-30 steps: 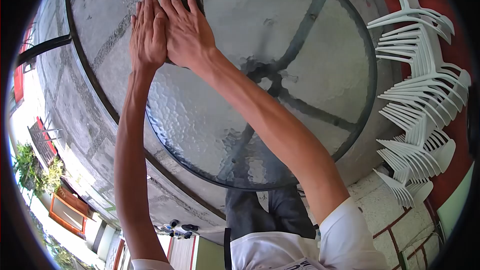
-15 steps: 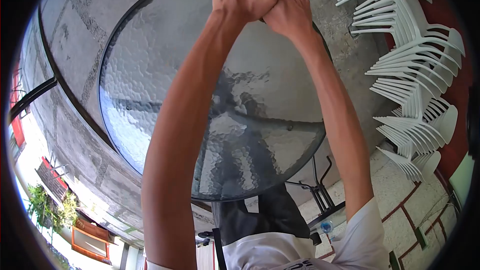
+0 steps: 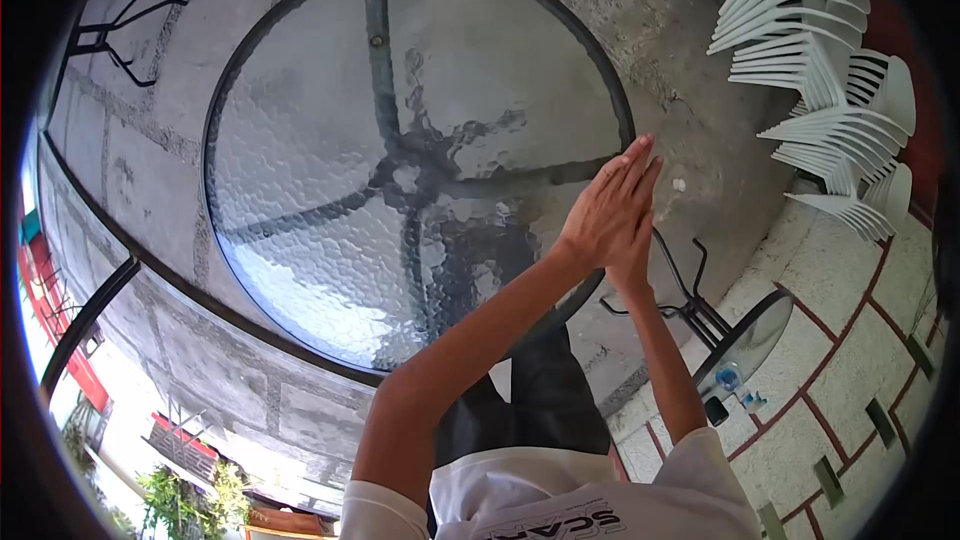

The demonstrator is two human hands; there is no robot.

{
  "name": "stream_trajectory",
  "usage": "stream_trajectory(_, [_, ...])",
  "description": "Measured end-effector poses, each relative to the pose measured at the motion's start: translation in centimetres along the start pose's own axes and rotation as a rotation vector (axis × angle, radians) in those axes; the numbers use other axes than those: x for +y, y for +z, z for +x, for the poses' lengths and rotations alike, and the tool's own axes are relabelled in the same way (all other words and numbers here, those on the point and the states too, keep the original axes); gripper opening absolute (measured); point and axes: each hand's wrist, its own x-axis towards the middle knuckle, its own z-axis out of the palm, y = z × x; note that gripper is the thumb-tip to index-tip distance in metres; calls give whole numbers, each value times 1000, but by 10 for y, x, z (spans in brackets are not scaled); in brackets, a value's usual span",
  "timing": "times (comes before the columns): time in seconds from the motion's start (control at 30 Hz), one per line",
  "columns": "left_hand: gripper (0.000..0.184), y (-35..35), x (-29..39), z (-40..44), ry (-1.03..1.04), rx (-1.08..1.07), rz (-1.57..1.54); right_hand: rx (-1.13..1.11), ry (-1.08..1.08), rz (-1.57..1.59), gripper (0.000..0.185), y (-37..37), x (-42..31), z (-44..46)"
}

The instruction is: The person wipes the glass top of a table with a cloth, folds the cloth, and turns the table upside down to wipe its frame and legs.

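Observation:
My left hand point(image 3: 602, 212) lies with its palm against my right hand point(image 3: 632, 258), over the right rim of a round glass table point(image 3: 300, 90). The fingers of both hands are stretched out straight and point up and to the right. Nothing shows in either hand, though the space between the palms is hidden. Most of my right hand is behind the left one. The table has a dark rim, rippled glass and dark legs meeting at a hub beneath. Whether the hands touch the glass I cannot tell.
Stacked white plastic chairs point(image 3: 820, 70) stand along the right side. A smaller glass table point(image 3: 765, 325) sits at the lower right, with a blue-tinted bottle point(image 3: 728, 376) on it. Another glass tabletop with a dark rim point(image 3: 230, 315) is at the left. Plants point(image 3: 180, 495) appear at the lower left.
My hands have moved from the table's far edge back to its right edge. They went from overlapping to palm against palm. The view has shifted, and more of the table shows.

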Motion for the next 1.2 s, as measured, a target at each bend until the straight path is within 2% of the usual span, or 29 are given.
stream_trajectory(0.03, [68,1,3,-13,23,-47,19,35,10,-56,84,8,-4,-15])
stream_trajectory(0.17, [67,-3,9,-65,96,-206,102,168,173,119,89,35,-25,-63])
stream_trajectory(0.2, [67,-5,10,-76,101,-237,92,171,137,-142,92,39,-30,-74])
stream_trajectory(0.27, [69,-11,10,-91,95,-292,53,306,158,-200,92,52,-33,-96])
stream_trajectory(0.37, [73,-27,10,-96,-34,-336,3,422,294,-145,90,56,-54,-104])
stream_trajectory(0.43, [75,-46,3,-86,-144,-243,53,419,335,-68,88,51,-63,-110])
stream_trajectory(0.47, [74,-55,-6,-77,-167,-154,119,317,392,-48,87,46,-74,-112])
stream_trajectory(0.63, [69,-106,-84,-6,-320,236,364,293,401,12,90,60,-82,-102])
stream_trajectory(0.73, [73,-102,-115,16,-402,304,492,254,404,55,92,50,-77,-88])
stream_trajectory(0.83, [71,-97,-112,22,-411,287,552,173,341,64,92,34,-64,-68])
stream_trajectory(0.87, [68,-99,-108,22,-353,217,564,149,322,74,91,27,-61,-57])
stream_trajectory(0.93, [62,-104,-103,25,-232,90,579,120,225,78,89,17,-51,-26])
stream_trajectory(1.03, [62,-112,-104,33,134,-233,546,52,50,74,84,-1,-36,33])
stream_trajectory(1.13, [61,-115,-106,39,194,-281,467,-97,-41,189,75,-14,-40,114])
stream_trajectory(1.2, [59,-113,-106,38,20,-150,431,-186,-75,322,68,-12,-49,176])
